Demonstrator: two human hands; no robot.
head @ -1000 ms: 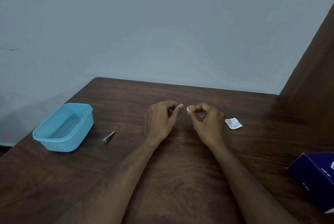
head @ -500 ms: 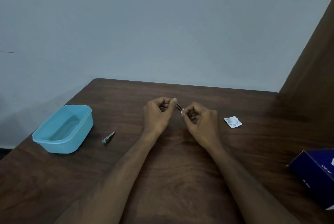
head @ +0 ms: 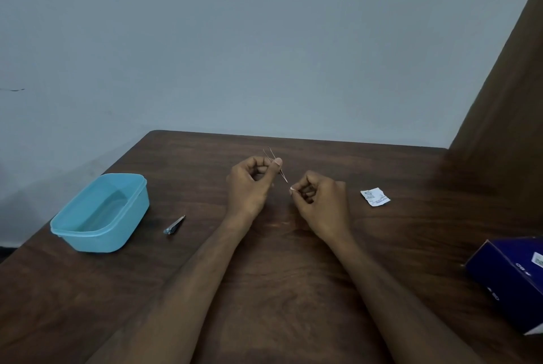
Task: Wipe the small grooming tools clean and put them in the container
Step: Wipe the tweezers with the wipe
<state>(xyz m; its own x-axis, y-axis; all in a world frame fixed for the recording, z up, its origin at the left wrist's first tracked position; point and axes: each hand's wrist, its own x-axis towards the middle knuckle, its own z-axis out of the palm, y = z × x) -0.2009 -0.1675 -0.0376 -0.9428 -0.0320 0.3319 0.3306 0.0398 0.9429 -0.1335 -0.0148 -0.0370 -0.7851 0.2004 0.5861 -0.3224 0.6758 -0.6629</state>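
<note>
My left hand (head: 252, 184) pinches thin metal tweezers (head: 283, 177) between thumb and fingers; the two arms stick up behind the thumb and the joined tip points down toward my right hand. My right hand (head: 318, 202) pinches a small white wipe (head: 293, 189) just below the tweezers' tip, a little apart from it. A small nail clipper (head: 174, 225) lies on the table to the left. The light blue plastic container (head: 73, 230) stands open and empty at the table's left edge.
A torn white sachet wrapper (head: 375, 196) lies right of my hands. A dark blue box (head: 511, 278) sits at the table's right edge. The dark wooden table (head: 279, 269) meets a wall behind and a brown panel on the right.
My hands have moved apart. The wipe has slid off the tweezers' tip, and my left hand has raised and tilted the tweezers so more of them shows.
</note>
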